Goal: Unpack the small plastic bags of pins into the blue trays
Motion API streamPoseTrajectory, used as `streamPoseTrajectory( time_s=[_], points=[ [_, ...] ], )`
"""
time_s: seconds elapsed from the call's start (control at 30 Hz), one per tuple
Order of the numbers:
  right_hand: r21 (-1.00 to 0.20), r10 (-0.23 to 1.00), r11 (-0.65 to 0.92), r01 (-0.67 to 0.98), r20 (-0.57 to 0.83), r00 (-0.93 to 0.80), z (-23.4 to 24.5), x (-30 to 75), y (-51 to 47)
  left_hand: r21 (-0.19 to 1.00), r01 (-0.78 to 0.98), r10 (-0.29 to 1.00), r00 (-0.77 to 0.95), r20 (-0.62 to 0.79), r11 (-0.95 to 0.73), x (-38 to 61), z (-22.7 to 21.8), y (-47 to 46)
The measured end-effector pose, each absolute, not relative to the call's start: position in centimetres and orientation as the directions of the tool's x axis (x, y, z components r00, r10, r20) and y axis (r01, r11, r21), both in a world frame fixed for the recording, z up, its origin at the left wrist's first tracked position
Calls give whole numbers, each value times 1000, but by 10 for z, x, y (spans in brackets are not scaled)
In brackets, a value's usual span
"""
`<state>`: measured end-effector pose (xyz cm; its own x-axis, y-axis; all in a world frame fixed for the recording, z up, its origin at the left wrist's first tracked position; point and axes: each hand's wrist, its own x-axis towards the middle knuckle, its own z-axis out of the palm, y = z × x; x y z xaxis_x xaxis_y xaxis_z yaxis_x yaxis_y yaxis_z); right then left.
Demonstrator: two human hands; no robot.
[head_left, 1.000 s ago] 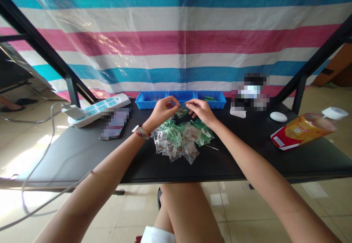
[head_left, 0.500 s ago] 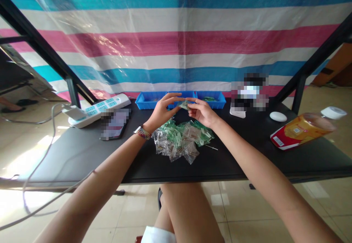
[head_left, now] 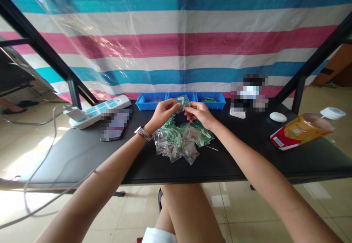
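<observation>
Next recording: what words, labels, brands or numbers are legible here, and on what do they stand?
No text reads clearly.
Bottle: red and yellow label with a white code patch, too blurred to read.
Bag held by the left hand and right hand: green print, too small.
Pile of bags: print too small.
Phone: pixelated.
Power strip: no legible marking.
</observation>
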<state>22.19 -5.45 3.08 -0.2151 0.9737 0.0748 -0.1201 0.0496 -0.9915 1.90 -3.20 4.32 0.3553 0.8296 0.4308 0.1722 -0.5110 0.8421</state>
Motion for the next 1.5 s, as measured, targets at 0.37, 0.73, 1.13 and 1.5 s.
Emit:
streamPoseTrajectory(
  time_s=[0.37, 0.73, 1.13, 1.5],
  points=[
    [-782, 986, 74, -619, -37, 165, 41, 244, -38, 629, 536, 824, 314, 472, -564, -1, 49, -25],
    [-918, 992, -119, -377, -124, -13, 40, 233, -51, 280, 817, 836, 381, 396, -504, -8, 43, -19],
    [-974, 999, -43, -223, -44, -1, 29, 234, -46, 834, 367, 827, 534, 174, -413, -11, 34, -2],
    [-691, 846, 531, 491, 395, -359, 9, 228, -44, 948, 175, 822, 555, 129, -267, -3, 31, -8]
  ],
)
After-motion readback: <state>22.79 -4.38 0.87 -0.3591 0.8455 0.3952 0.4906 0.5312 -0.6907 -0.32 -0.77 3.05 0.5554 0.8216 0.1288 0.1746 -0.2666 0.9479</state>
